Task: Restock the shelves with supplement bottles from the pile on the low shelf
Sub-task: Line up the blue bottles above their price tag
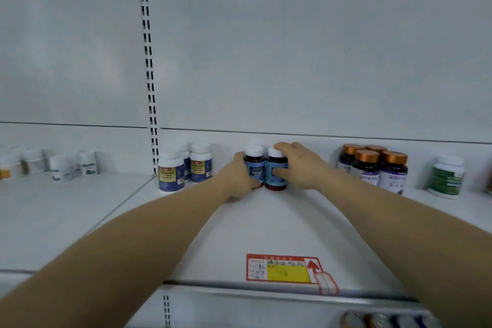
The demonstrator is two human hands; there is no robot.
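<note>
Head view, white shop shelf (266, 224) seen from above and in front, white back panel (292, 56) behind it, slotted upright (149, 66) at far left of centre.

Item 1: two amber bottles, blue labels, white caps, upright and touching side by side at the far middle of the shelf. Left bottle (254, 168); right bottle (277, 172). At least one more white cap shows just behind them. Contents cannot be told.

Item 2: left hand (239, 178), arm stretched across the shelf, fingers curled round the left side of the left bottle, thumb tip at its base.

Item 3: right hand (298, 168), fingers curled over the cap and far side of the right bottle, thumb pressed on its label.

Item 4: white bottles with blue and yellow labels (183, 168), a cluster of about four, upright, far left of the held pair, just right of the upright.

Item 5: dark bottles with copper caps (372, 168), four in a tight group, far right of the held pair.

Item 6: white bottle with green label (447, 178), upright, further right, apart from the copper-capped group.

Item 7: small white jars (61, 165), several, blurred, on the neighbouring bay at far left.

Item 8: red and yellow price tag (287, 269), lying flat near the shelf's front edge.

Item 9: bottle caps (378, 321) on a lower level, bottom right, only partly in view.
</note>
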